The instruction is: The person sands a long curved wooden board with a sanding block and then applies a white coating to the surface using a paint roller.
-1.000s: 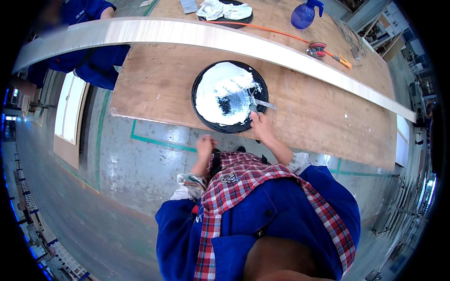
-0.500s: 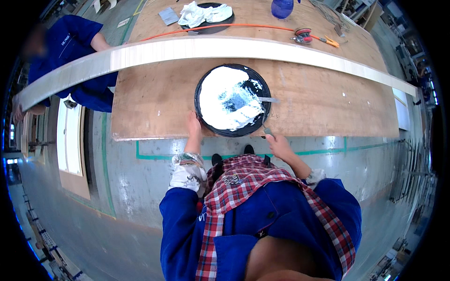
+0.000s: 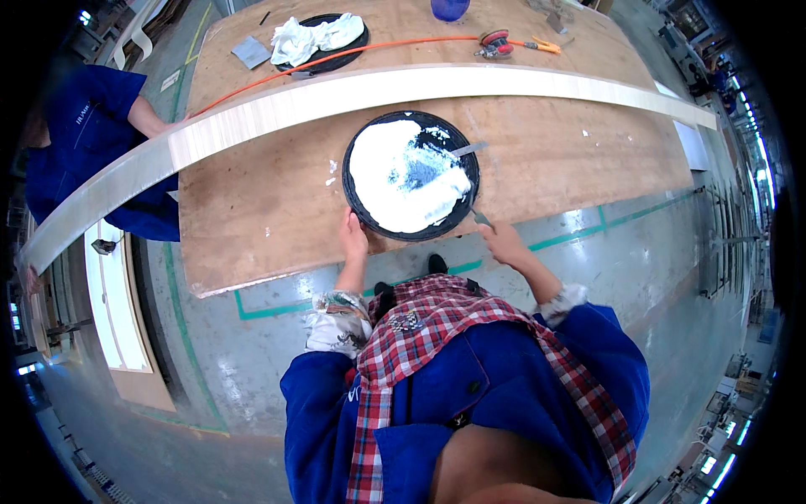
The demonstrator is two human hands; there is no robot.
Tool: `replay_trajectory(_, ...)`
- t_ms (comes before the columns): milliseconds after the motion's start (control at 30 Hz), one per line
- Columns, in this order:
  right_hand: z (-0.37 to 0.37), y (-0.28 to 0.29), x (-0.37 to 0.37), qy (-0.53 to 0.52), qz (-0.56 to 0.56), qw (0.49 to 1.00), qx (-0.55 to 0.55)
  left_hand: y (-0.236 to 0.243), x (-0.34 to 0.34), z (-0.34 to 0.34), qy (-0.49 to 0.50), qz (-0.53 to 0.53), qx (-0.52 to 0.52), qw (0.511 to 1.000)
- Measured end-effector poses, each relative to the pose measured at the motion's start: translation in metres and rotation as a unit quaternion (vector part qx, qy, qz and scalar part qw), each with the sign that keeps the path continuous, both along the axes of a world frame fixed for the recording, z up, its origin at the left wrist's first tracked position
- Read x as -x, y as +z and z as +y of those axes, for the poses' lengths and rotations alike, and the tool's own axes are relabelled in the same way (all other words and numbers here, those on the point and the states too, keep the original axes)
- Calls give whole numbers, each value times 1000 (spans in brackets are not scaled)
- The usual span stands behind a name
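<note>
A round black tray point(image 3: 363, 206) on the plywood table holds a spread mass of white paste point(image 3: 386, 181), with a darker scraped patch in it. My left hand point(image 3: 354, 235) is closed on the tray's lower left rim. My right hand point(image 3: 502, 245) grips a putty knife point(image 3: 481, 218) by its handle at the lower right rim, its blade at the paste's edge. A second metal blade point(image 3: 470, 149) sticks out over the tray's upper right rim.
A long pale board point(image 3: 386, 80) spans the plywood table point(image 3: 562, 151). A person in blue point(image 3: 84, 160) stands left, holding the board. Beyond it lie a white cloth point(image 3: 315, 35) on a second tray, an orange hose point(image 3: 403, 40), a red sander point(image 3: 494, 44) and a blue bottle point(image 3: 449, 8).
My left hand has moved up onto the tray's rim. My right hand moved from the upper blade down to the knife at lower right. The view has shifted, and the person at left shows lower.
</note>
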State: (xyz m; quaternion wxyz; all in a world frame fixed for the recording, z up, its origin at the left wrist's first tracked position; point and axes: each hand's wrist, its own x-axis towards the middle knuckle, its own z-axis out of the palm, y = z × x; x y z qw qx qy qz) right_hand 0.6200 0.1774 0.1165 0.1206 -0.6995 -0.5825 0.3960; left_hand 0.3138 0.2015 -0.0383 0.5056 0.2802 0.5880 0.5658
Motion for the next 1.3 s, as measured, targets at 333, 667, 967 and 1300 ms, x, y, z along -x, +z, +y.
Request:
replay_trajectory(333, 86, -62, 65, -4, -102, 993, -65, -33, 4, 12, 30, 100, 29, 994)
replay_trajectory(667, 81, 4, 25, 62, -15, 997, -47, -22, 1, 2, 41, 84, -4, 996)
replay_trajectory(967, 33, -14, -2, 92, -69, 993, -34, -37, 9, 2, 68, 77, 2, 995)
replay_trajectory(1300, 109, -56, 63, 25, -112, 992, -60, 10, -2, 5, 25, 35, 25, 999)
